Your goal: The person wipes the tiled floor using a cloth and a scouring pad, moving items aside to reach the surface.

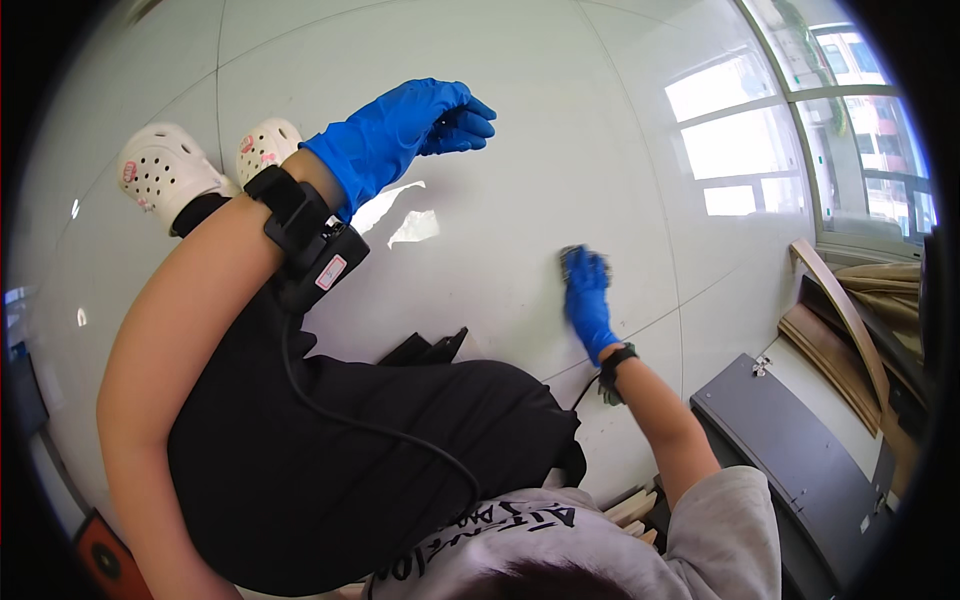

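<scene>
My left hand (409, 131), in a blue rubber glove, hangs above the glossy tiled floor (517, 180). Its fingers are loosely curled and nothing shows between them; the palm is partly hidden. A black strapped device (319, 259) sits on that wrist, and a black cable runs from it. Farther right, my right hand (589, 292), gloved in the same blue, presses a dark, wiry scouring pad (568, 259) against the floor. The pad is blurred and mostly covered by the fingers. Around the right wrist is a black strap (619, 360).
White clogs (161, 176) are on my feet at the left. Grey panels (787, 442) and curved wooden boards (832, 360) lie at the right, near a large window (862, 127). Wooden strips (631, 510) show beside my shirt. An orange-red object (109, 559) is at bottom left.
</scene>
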A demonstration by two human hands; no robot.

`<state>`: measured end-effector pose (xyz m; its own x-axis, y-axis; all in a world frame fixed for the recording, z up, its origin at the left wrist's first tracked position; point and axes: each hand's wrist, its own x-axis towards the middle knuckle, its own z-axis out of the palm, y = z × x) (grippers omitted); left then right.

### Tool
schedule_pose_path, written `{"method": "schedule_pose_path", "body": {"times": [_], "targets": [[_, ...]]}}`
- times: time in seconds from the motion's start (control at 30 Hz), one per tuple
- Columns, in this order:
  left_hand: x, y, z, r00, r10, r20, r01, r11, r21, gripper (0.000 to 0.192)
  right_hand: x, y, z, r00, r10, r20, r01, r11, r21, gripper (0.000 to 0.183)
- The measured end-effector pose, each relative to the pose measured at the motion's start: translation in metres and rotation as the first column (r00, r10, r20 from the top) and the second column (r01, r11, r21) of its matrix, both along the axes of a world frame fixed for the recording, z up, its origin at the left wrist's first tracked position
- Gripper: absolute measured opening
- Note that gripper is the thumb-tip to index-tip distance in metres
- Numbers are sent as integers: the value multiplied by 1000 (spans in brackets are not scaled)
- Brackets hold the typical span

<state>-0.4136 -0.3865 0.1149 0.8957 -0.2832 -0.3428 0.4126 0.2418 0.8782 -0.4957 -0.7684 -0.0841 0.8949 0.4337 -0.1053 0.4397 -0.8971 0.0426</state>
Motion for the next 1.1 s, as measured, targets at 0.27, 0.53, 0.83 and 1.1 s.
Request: {"method": "schedule_pose_path", "body": {"times": [0.27,0.53,0.83,1.1], "targets": [[-6,0,-8,994,-98,57,94,994,57,33,-4,109,11,932,326,-157,-279,924,264,68],[-3,22,-9,992,90,86,-95,994,57,34,30,16,0,975,-217,41,210,970,124,70],[7,0,9,958,-10,286,-20,995,103,37,-15,162,32,780,605,-157,-540,779,319,68],[-2,11,-13,988,76,137,-94,987,133,36,-65,-1,42,726,606,-324,-599,789,135,55]]}}
